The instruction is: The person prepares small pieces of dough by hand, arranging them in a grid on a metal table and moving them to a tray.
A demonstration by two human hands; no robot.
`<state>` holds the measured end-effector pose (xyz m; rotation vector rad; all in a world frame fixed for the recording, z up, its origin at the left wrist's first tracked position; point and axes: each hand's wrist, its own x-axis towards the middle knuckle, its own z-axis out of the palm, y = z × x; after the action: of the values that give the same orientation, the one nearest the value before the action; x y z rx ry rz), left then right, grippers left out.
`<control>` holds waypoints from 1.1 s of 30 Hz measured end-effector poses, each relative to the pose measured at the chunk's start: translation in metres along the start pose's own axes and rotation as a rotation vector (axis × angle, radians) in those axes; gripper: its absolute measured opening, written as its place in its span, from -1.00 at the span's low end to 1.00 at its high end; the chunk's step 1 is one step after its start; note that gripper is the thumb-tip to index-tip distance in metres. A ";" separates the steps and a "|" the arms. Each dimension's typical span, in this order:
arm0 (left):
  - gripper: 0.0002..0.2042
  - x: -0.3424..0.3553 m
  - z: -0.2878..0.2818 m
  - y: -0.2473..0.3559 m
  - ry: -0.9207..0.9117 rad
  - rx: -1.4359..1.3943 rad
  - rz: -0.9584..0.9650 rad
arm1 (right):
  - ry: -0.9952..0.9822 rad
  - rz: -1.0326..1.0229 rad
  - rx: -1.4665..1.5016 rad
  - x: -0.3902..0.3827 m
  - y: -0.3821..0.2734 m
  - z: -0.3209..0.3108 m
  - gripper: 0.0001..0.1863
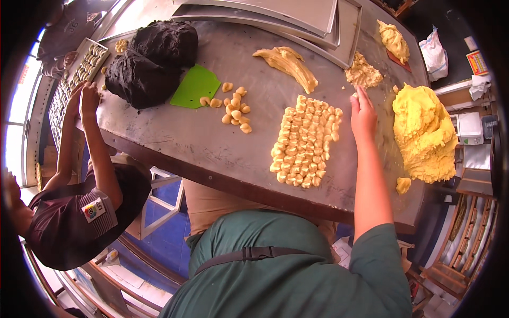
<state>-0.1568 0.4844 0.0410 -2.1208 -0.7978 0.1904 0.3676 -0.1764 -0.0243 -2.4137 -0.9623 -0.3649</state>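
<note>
My right hand [363,114] reaches over the steel table with fingers extended, their tips at the crumbly beige filling [365,71]; it appears open. A block of small pale pieces in rows [305,140] lies just left of it, and a big yellow dough mound [424,132] to its right. Beyond are a long beige dough piece [286,66] and loose pale balls [236,111]. A green scraper [193,87] lies beside dark dough [148,63]. My left hand is not in view.
A co-worker's hands [85,95] work by a tray of filled rows [77,79] at the left. Stacked metal trays [318,16] lie along the back; a smaller yellow dough lump [395,45] sits at the far right corner. The table's front edge [233,191] meets my body.
</note>
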 end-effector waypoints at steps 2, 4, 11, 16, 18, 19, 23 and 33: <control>-0.87 -0.006 -0.032 -0.014 0.019 -0.127 -0.080 | 0.153 -0.016 -0.022 -0.004 -0.002 -0.001 -0.74; -0.88 -0.022 -0.078 -0.041 0.066 -0.239 -0.173 | -0.078 0.099 -0.074 -0.008 -0.022 -0.006 -0.74; -0.89 -0.041 -0.391 -0.053 0.673 -0.772 -0.228 | -0.129 -0.160 0.108 0.040 0.012 0.010 -0.73; -0.88 -0.099 -0.515 0.073 0.894 -1.213 0.027 | 0.085 0.555 0.827 0.005 -0.028 -0.017 -0.69; -0.88 -0.083 -0.499 0.174 0.599 -1.475 0.237 | 0.022 0.737 1.303 -0.035 0.010 -0.031 -0.65; -0.86 -0.095 -0.484 0.219 0.257 -1.751 0.193 | -0.017 0.690 1.245 -0.047 -0.004 -0.036 -0.64; -0.77 -0.082 -0.438 0.314 0.179 -1.475 0.244 | -0.082 0.672 0.928 -0.084 -0.014 -0.061 -0.60; -0.78 -0.030 -0.420 0.372 0.077 -1.446 0.349 | 0.101 0.532 0.674 -0.085 0.014 -0.060 -0.61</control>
<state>0.1629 0.0227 0.0215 -3.5825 -0.5073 -0.4385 0.3140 -0.2658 -0.0152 -1.8945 -0.2902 0.0378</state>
